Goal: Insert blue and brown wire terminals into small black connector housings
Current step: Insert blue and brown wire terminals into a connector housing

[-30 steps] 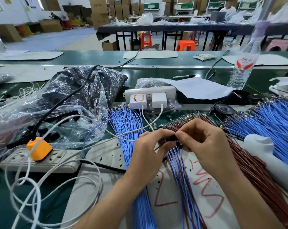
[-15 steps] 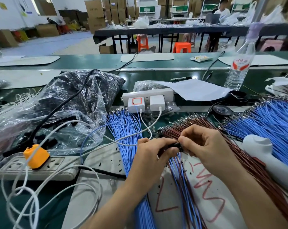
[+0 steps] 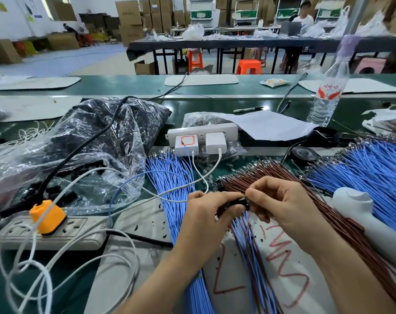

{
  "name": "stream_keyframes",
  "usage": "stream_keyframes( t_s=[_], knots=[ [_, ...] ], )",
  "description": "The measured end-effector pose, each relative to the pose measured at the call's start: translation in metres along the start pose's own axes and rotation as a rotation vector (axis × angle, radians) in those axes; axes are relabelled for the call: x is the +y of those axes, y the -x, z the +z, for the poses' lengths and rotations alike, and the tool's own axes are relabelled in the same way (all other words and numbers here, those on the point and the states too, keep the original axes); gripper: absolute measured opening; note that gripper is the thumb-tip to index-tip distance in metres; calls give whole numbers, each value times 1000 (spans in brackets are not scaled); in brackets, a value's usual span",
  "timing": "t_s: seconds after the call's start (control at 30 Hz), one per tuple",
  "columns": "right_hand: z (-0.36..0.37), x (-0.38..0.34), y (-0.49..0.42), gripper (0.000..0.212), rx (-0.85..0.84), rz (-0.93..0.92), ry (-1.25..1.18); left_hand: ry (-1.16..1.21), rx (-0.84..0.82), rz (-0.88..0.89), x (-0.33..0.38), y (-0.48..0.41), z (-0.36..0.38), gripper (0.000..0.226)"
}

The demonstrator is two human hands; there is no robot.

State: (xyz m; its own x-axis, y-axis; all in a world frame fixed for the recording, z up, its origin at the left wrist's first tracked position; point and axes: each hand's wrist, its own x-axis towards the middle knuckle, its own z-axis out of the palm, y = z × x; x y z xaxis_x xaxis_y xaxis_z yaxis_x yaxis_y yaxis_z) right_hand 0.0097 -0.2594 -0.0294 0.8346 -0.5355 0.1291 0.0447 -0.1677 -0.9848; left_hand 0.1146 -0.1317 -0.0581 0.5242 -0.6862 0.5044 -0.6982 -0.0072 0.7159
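Note:
My left hand (image 3: 206,214) pinches a small black connector housing (image 3: 236,203) between thumb and fingers at the middle of the bench. My right hand (image 3: 281,200) meets it from the right, fingertips pinching a wire at the housing's end. A mixed bunch of blue and brown wires (image 3: 253,250) hangs down from the two hands over the white mat. Loose blue wires (image 3: 169,175) lie to the left, brown wires (image 3: 260,173) fan out behind the hands, and more blue wires (image 3: 374,168) lie to the right. The terminal itself is hidden by my fingers.
A clear bag of black housings (image 3: 83,141) lies at left. A power strip with an orange plug (image 3: 47,216) and white cables sits front left. Two white chargers (image 3: 201,143), paper, a water bottle (image 3: 326,98) and a white tool (image 3: 360,214) surround the work spot.
Both hands stay joined on the housing and have shifted slightly right and lower in view; the camera has tilted a little. The grip looks unchanged.

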Motion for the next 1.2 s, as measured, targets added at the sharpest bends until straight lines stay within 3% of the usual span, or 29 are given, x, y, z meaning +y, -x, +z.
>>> stream_keyframes(
  t_s=[0.2,0.3,0.63,0.9,1.07,1.2],
  knots=[
    [2,-1,0,14,9,-33,-53,6,2,-31,2,-2,-2,19],
    [2,0,0,6,-7,-15,-121,43,12,-51,5,-3,-3,19],
    [9,3,0,11,50,-75,-33,39,12,-53,3,-1,-3,21],
    [15,-4,5,14,105,-171,-100,105,29,-51,2,-1,-3,19],
    [15,-8,7,23,136,-193,-161,130,-11,-35,2,-1,-3,29],
    [16,-11,9,30,135,-248,-91,145,-2,36,0,0,-2,21]
  ],
)
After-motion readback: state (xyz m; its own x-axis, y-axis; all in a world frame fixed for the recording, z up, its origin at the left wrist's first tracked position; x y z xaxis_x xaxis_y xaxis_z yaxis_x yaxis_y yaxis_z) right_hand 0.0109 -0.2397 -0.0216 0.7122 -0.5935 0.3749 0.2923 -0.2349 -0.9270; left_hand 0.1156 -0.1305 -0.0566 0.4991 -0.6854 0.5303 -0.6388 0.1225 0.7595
